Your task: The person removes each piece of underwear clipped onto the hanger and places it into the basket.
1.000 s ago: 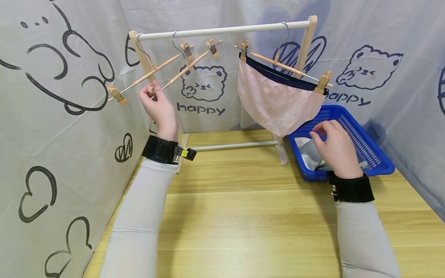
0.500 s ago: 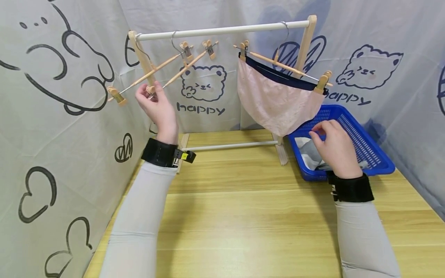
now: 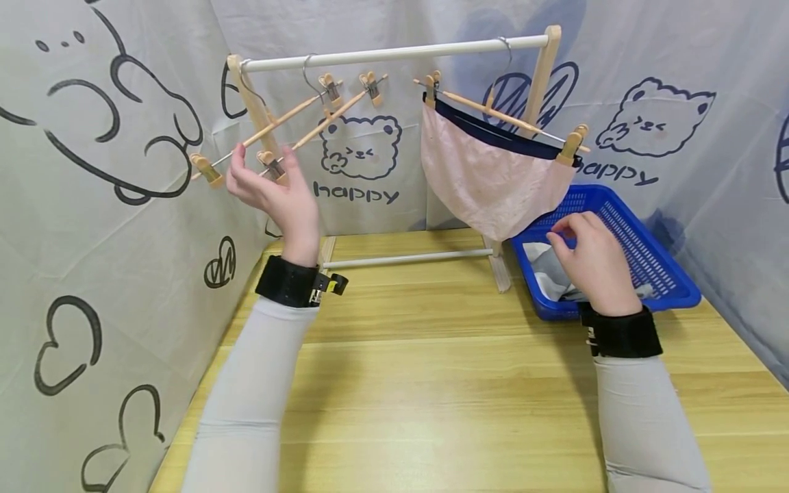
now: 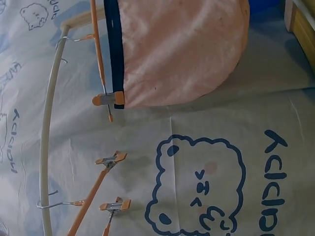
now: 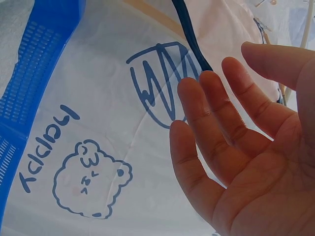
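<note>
Below left end of rack [image 3: 394,53]: left hand [image 3: 280,198], thumb and fingers loosely parted around hanger clip [image 3: 270,164]; can't tell if touching. Right of rack: right hand [image 3: 594,260], fingers relaxed, covering part of grey-white cloth [image 3: 546,263] in blue basket [image 3: 684,298]. Below rack's right half: pink briefs [image 3: 493,168], clipped up, hiding part of basket.

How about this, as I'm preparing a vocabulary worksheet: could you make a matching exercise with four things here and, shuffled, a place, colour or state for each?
Things:
1. Pink garment
2. Basket
3. Left hand
4. Top rail

Places, colours, states:
A. Beside a wooden clip
B. White all along
C. Clipped at both ends to a hanger
D. Blue, with cloth inside

Right pairs: 1-C, 2-D, 3-A, 4-B
</note>
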The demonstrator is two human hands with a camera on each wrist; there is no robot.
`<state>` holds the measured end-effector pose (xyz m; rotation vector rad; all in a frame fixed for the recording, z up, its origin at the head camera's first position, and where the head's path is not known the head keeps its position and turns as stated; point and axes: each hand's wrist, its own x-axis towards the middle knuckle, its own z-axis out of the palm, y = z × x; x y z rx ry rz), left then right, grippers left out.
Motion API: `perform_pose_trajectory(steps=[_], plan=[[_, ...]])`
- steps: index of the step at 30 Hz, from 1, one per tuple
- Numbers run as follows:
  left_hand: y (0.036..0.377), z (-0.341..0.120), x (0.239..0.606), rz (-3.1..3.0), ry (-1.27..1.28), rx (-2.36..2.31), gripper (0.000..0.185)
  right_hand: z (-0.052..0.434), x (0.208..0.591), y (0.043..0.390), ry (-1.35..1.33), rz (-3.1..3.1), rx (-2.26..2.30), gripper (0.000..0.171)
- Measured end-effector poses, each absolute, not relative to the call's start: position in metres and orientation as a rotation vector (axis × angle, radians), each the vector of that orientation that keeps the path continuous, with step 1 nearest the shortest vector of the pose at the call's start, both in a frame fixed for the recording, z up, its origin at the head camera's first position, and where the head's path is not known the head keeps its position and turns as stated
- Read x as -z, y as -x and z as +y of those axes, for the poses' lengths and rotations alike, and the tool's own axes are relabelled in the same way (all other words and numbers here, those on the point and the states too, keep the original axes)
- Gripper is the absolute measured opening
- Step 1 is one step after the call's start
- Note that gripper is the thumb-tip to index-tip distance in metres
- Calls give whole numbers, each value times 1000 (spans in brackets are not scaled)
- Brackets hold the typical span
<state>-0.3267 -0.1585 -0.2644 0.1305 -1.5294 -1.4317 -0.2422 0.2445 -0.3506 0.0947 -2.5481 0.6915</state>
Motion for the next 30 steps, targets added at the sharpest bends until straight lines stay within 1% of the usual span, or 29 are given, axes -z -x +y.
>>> perform_pose_trajectory(steps=[6,15,24,30], plan=[[322,-151,273,-1464,22,1252,61,244,350,241,-93,-2553,-691,21],[315,-142,280,-1559,171,1140,54,243,350,241,-93,-2560,-700,21],[309,-133,283,-1575,348,1055,60,244,350,241,-112,-2537,-685,18],[300,-119,279,-1640,419,1067,62,244,349,241,-115,-2525,-686,17]])
